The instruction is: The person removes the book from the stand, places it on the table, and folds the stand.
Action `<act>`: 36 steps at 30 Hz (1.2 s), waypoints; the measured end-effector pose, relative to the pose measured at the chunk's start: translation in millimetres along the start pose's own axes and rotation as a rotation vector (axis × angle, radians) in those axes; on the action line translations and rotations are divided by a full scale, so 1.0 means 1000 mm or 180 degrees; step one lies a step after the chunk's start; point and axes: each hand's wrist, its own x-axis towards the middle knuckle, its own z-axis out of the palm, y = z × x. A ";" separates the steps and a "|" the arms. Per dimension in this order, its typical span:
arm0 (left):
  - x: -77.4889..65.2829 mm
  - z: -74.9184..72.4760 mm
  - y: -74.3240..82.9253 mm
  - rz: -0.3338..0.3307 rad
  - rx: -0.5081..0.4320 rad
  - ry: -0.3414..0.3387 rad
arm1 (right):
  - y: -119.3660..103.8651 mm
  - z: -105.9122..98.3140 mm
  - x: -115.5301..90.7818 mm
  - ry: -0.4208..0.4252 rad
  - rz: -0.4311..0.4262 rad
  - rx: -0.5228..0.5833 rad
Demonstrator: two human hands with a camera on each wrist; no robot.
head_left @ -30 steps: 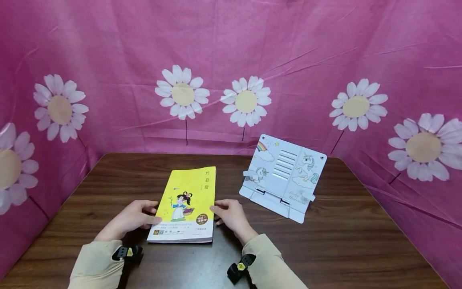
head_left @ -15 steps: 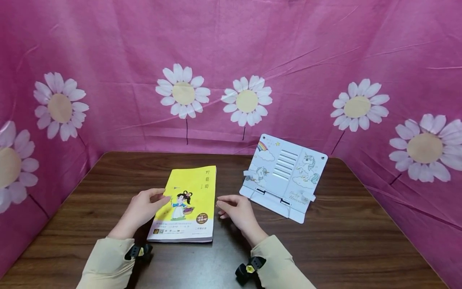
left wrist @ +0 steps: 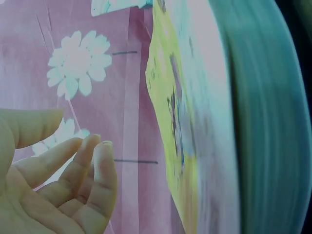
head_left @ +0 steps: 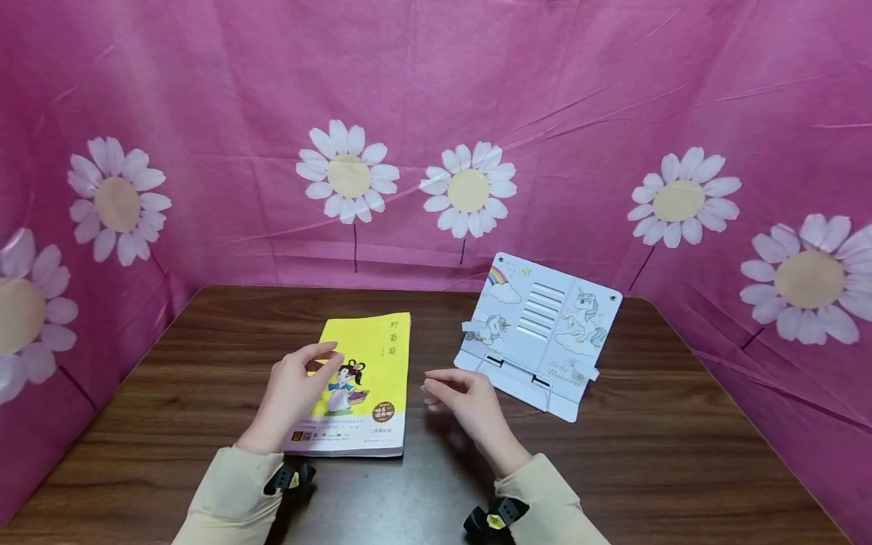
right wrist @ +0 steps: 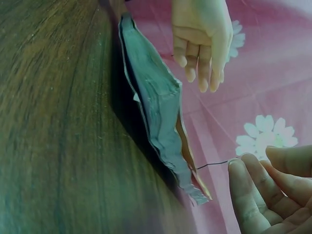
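A yellow paperback book (head_left: 373, 341), with a cartoon figure on its cover, lies face up on the brown table. My left hand (head_left: 293, 393) is raised over the book's left side, its fingers loosely bent and holding nothing. In the left wrist view these fingers (left wrist: 105, 170) show apart from the cover. To the right of the book hovers my right hand (head_left: 477, 412), also loosely bent with nothing in it. Seen from the right wrist, the book's page edges (right wrist: 158, 107) face the camera, the left hand (right wrist: 202, 39) hangs above them, and the right fingertips are clear of the book.
A pale blue book stand (head_left: 507, 333) printed with unicorns stands tilted at the right of the book, with clips and a ledge along its lower side. Behind the wooden table (head_left: 647, 446) hangs a pink cloth (head_left: 545, 76) with white daisies.
Both hands have let go of the book's sides and lifted. The left has moved up and right over the cover; the right has drawn away to the right. The book stays in place.
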 end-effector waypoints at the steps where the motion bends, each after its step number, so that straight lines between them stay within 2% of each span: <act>1: -0.001 0.002 0.001 0.0024 -0.0038 0.0015 | 0.000 -0.002 -0.001 0.0008 -0.0018 0.0010; 7: -0.004 0.014 0.010 0.0156 -0.0280 0.0024 | -0.003 -0.014 -0.004 0.0112 -0.0073 -0.0009; 14: -0.006 0.025 0.021 0.0158 -0.0413 0.0015 | -0.010 -0.027 -0.008 0.0257 -0.0090 0.0073; 22: -0.007 0.035 0.029 0.0166 -0.0905 -0.0014 | -0.015 -0.040 -0.008 0.0439 -0.0192 0.0063; 27: -0.007 0.039 0.034 0.0267 -0.0787 0.0004 | -0.018 -0.051 -0.007 0.0614 -0.0226 0.0017; 31: -0.005 0.046 0.035 0.0246 -0.0705 -0.0033 | -0.020 -0.059 -0.007 0.0694 -0.0206 0.0057; 36: -0.006 0.055 0.040 0.0305 -0.0841 -0.0108 | -0.019 -0.069 -0.007 0.0812 -0.0272 -0.0036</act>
